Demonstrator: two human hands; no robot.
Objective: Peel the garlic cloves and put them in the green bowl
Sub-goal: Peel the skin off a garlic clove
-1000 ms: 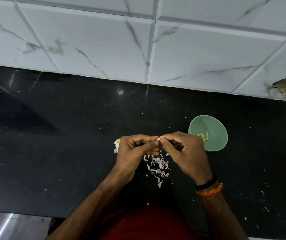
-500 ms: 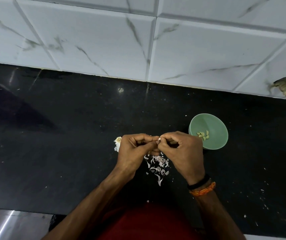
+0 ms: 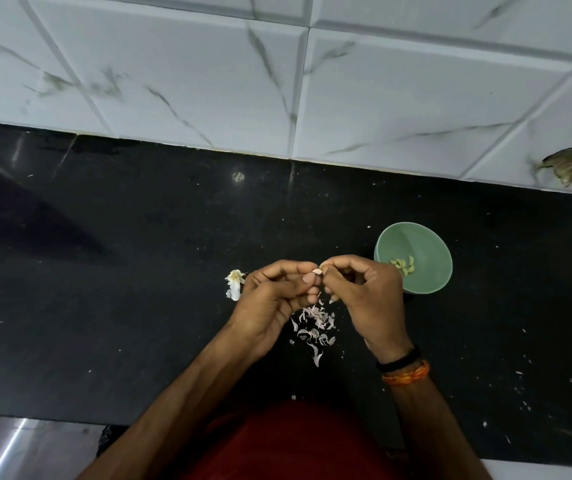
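Note:
A small garlic clove [image 3: 317, 271] is pinched between the fingertips of my left hand [image 3: 277, 299] and my right hand [image 3: 367, 296], held above the black counter. The green bowl [image 3: 423, 237] stands just right of my right hand and holds several peeled cloves [image 3: 403, 265]. A heap of pale peel scraps [image 3: 314, 329] lies on the counter under my hands. The rest of the garlic bulb [image 3: 234, 284] lies left of my left hand, partly hidden by it.
The black counter [image 3: 121, 271] meets a white marbled tile wall [image 3: 208, 81] at the back. A brown chip [image 3: 562, 166] marks the wall at the right. Tiny peel specks [image 3: 520, 403] are scattered at the right front. A steel edge [image 3: 10, 445] shows at bottom left.
Both hands stayed together on the clove and shifted slightly, with the right fingertips working at its skin. The bowl and the peels have not moved.

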